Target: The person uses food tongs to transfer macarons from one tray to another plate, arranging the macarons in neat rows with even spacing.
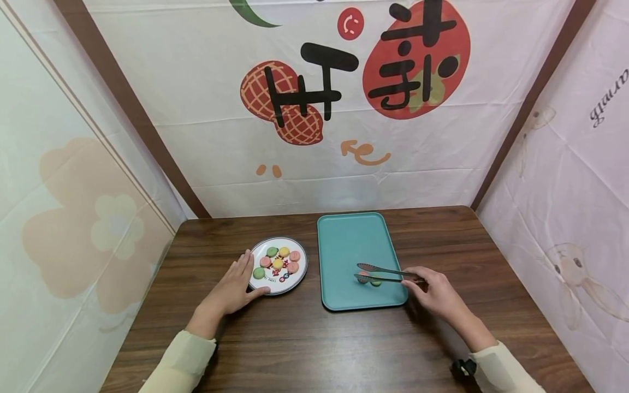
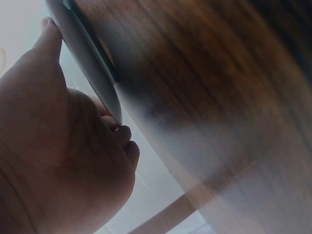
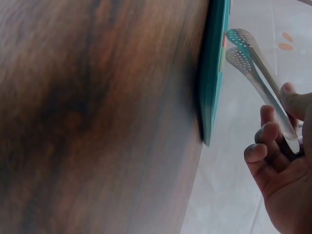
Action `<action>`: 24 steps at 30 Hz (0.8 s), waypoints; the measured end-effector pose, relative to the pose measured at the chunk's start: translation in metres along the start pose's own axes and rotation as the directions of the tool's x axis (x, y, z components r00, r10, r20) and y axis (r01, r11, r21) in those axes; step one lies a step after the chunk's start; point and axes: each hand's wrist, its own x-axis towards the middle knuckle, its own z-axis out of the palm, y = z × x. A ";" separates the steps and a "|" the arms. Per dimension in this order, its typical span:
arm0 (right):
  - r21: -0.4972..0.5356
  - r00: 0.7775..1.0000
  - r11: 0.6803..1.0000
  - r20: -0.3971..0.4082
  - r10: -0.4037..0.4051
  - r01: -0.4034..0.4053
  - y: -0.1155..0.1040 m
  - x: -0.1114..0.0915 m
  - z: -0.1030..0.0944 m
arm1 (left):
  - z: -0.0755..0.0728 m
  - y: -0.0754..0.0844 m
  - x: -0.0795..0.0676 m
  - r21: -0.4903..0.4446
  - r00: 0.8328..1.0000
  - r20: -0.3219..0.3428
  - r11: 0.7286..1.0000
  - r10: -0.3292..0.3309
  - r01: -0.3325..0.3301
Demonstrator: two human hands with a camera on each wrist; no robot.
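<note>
My left hand (image 1: 235, 285) rests at the left rim of a round white plate (image 1: 301, 275), fingers stretched along the edge and thumb at its near side. Small pink, green and yellow macarons (image 1: 278, 264) lie on that plate. With my right hand (image 1: 434, 292) I hold metal tongs (image 3: 265, 90) by the handle end, their perforated tips apart. Below the tongs, a pink macaron (image 1: 362, 277) and a green macaron (image 1: 376, 283) sit on the teal tray (image 1: 351, 240). The nearer tong arm passes in front of them; contact cannot be told.
A dark wooden table (image 1: 300, 349) carries both plate and tray, the tray just right of the plate. Printed white cloth (image 1: 221, 158) hangs behind the table, with similar cloth at both sides.
</note>
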 end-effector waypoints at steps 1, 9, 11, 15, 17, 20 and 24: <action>0.000 1.000 1.000 -0.001 0.001 -0.001 0.000 0.000 0.000 | 0.000 0.000 0.000 0.000 1.000 0.000 1.000 0.000 0.000; -0.011 1.000 1.000 -0.003 -0.014 0.014 0.000 0.000 0.002 | 0.002 -0.002 0.000 -0.003 1.000 -0.003 1.000 0.004 -0.004; -0.011 1.000 1.000 -0.005 -0.023 0.023 0.001 0.000 0.002 | 0.001 -0.001 0.000 -0.005 1.000 -0.003 1.000 0.005 -0.005; -0.008 0.999 0.999 -0.009 -0.033 0.033 0.002 0.000 0.004 | 0.000 0.000 0.000 -0.004 1.000 -0.002 1.000 0.006 -0.006; -0.008 1.000 1.000 -0.007 -0.029 0.029 0.002 0.000 0.004 | 0.000 0.000 0.000 -0.006 1.000 0.002 1.000 0.003 -0.003; -0.016 1.000 0.999 -0.006 -0.028 0.028 0.002 0.000 0.004 | 0.000 0.000 0.000 -0.004 1.000 0.004 1.000 0.001 -0.001; -0.022 0.999 0.998 -0.017 -0.051 0.051 0.003 0.001 0.004 | -0.001 0.000 0.000 0.001 1.000 0.004 1.000 -0.001 0.001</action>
